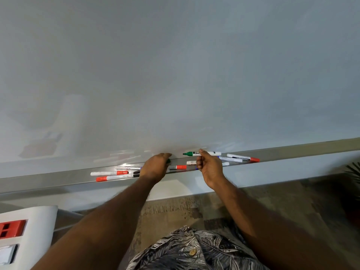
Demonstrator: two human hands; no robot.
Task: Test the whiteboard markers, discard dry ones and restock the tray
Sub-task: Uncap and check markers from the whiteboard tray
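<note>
Standing close before the whiteboard (175,75), both bare arms stretched to the metal tray (58,182) along its lower edge.

In the right hand (209,168), pinched between thumb and fingertips, the green marker (202,153); held level just above the tray, uncapped, with the green tip pointing left; very near the board, but cannot tell whether touching it.

In the left hand (155,166), fingers curled down around a small dark green piece, seemingly the green cap (168,161) (mostly hidden under the fingers); placed over the tray, just left of the marker tip and apart from it.

Lying in the tray, left of the left hand, a left group of markers (116,173): two with red caps, one with a black end, one with a purple end; all flat and close together, some touching. Between the two hands, a short red-capped marker (178,167) and just beside it a white labelled piece (191,162). Right of the right hand, a blue-banded marker (229,158) and a red-ended marker (243,157), flat and near each other; also a white marker end (225,163) coming out from behind the wrist.

At the lower left, a white unit (29,230) with a red block (12,228) on it; at the bottom, a leaf-patterned shirt (185,250); under the tray, carpet (175,211).
</note>
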